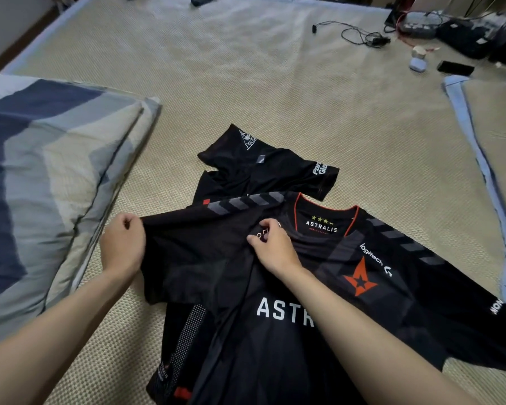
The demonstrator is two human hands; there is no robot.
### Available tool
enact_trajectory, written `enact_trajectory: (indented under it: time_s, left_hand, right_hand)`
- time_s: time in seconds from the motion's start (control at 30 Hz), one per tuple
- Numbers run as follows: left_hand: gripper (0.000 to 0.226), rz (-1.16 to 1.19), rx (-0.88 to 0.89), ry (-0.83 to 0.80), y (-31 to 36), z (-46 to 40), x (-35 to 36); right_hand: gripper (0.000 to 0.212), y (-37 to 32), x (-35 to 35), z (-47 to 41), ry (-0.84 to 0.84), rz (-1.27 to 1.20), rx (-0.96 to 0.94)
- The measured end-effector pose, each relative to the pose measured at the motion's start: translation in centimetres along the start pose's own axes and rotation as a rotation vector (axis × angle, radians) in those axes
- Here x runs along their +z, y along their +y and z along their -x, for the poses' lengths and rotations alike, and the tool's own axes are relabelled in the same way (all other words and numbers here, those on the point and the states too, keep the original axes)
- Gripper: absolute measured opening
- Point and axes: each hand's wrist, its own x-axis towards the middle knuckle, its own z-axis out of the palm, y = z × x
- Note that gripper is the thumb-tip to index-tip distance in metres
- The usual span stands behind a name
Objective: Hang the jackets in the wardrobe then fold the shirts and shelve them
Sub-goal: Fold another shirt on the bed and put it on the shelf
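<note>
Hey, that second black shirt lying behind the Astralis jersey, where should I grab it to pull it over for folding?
Probably take the second black shirt by its free right sleeve, coming from the far right side. That sleeve lies flat and uncovered on the mat, while the shirt's near edge is tucked under the Astralis jersey, which the left hand and right hand hold.

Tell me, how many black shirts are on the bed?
2. The Astralis jersey lies nearest, its sleeve pinched by the left hand and right hand. The second black shirt lies just beyond, partly under it. More could be hidden beneath.
</note>
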Motion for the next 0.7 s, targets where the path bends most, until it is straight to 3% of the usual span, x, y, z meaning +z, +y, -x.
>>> enact_trajectory:
  time_s: [0.13,0.33,0.4,0.5,0.6,0.7]
  left_hand:
    - [0.019,-0.102,-0.090,-0.065,-3.1,-1.1,-1.0]
    - [0.015,0.091,-0.259,-0.510,-5.7,-1.8,-0.5]
    - [0.009,0.138,-0.287,-0.551,-5.6,-1.4,-0.1]
    - [0.009,0.209,-0.302,-0.481,-4.4,-1.2,-0.2]
    - [0.007,0.307,-0.284,-0.490,-1.5,-0.8,-1.1]
    - [0.014,0.435,-0.221,-0.653,3.1,1.0,-2.0]
  right_hand:
    - [0.050,-0.8,0.9,0.6,-0.024,0.082,-0.074]
    - [0.067,-1.5,2.2,1.0,-0.094,0.231,-0.118]
    - [0.071,-1.4,2.5,0.8,-0.080,0.235,-0.095]
    - [0.071,-1.5,2.6,0.6,-0.048,0.230,-0.079]
    - [0.063,-2.1,2.2,1.2,-0.015,0.150,-0.135]
    - [0.065,-3.3,1.6,2.9,-0.110,-0.195,-0.127]
